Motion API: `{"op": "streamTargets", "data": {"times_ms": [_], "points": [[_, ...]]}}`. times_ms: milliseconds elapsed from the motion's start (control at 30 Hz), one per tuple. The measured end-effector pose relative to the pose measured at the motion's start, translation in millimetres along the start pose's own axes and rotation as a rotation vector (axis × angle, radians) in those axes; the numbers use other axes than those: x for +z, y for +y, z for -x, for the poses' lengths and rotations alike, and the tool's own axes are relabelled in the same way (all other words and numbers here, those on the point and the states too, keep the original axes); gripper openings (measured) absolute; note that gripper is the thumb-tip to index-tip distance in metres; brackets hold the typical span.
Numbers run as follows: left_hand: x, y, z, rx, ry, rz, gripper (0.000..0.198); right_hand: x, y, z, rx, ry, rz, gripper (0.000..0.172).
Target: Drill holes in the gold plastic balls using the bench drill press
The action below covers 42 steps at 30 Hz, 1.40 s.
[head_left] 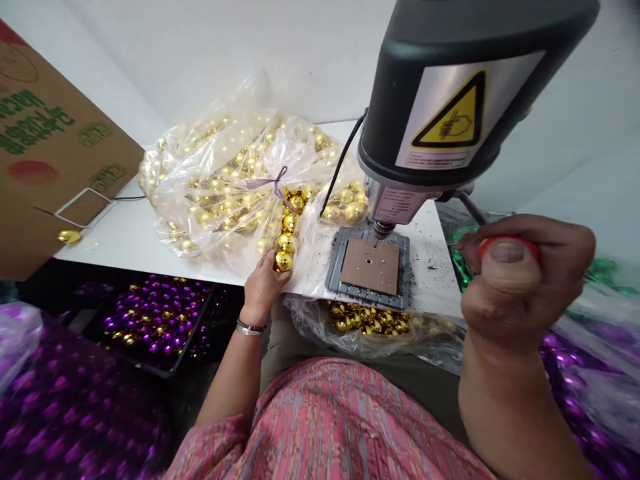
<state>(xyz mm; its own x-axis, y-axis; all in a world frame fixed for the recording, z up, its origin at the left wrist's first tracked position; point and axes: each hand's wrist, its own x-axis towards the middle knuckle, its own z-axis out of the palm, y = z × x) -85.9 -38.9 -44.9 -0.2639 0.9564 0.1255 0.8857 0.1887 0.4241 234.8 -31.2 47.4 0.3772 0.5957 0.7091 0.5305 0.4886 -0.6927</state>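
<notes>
At the front edge of the white table (225,265), my left hand (262,285) has its thumb and fingers around a shiny gold ball (285,261). That ball is the nearest of a row of gold balls (289,223) running back toward a tied plastic bag (205,180). My right hand (525,267) is closed around the red knob (510,244) of the lever of a black bench press (430,87). Below its spindle (383,230) lies a brown board (370,267) with a small dark hole, on a grey metal base (335,270).
Dark specks surround the base. A black cable (343,163) crosses beside the machine. An open bag of gold balls (370,320) hangs below the table edge. A bin of purple and gold balls (155,313) stands lower left; a cardboard box (55,147) is at the left.
</notes>
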Motion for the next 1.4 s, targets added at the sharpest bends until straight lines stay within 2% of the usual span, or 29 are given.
{"op": "streamTargets", "data": {"times_ms": [100, 200, 267, 333, 400, 500, 667, 800, 1033, 1233, 1400], "points": [[2.2, 4, 3, -0.065, -0.001, 0.094, 0.057, -1, 1, 1, 0.009, -0.018, 0.001, 0.039], [-0.6, 3, 9, -0.063, 0.076, 0.438, 0.062, -2, 3, 1, 0.0, -0.057, 0.02, 0.038], [-5.6, 3, 15, -0.034, 0.08, 0.716, 0.064, -2, 4, 2, -0.013, -0.039, 0.02, 0.037], [-10.5, 6, 23, -0.003, -0.022, 0.946, 0.063, 0, 4, 2, -0.016, -0.017, 0.007, 0.035], [-12.2, 14, 29, 0.003, -0.181, 1.109, 0.062, 1, 2, 2, -0.027, -0.016, -0.007, 0.033], [-5.8, 33, 32, -0.015, -0.348, 1.23, 0.065, 1, 0, 1, -0.067, -0.045, -0.006, 0.03], [16.3, 67, 22, 0.035, -0.429, 1.08, 0.068, -2, -9, -2, -0.143, -0.094, 0.01, 0.02], [29.9, 87, 7, 0.138, -0.458, 0.962, 0.061, -3, -24, -11, -0.124, -0.074, 0.095, 0.022], [36.3, 105, -11, 0.16, -0.409, 0.76, 0.056, 3, -46, -67, -0.15, -0.098, 0.011, 0.03], [36.3, 111, -15, 0.181, -0.427, 0.674, 0.054, 22, -48, -116, 0.016, -0.141, 0.069, 0.03], [35.0, 120, -19, 0.185, -0.421, 0.582, 0.055, 36, -43, -135, 0.138, -0.121, 0.128, 0.026]]}}
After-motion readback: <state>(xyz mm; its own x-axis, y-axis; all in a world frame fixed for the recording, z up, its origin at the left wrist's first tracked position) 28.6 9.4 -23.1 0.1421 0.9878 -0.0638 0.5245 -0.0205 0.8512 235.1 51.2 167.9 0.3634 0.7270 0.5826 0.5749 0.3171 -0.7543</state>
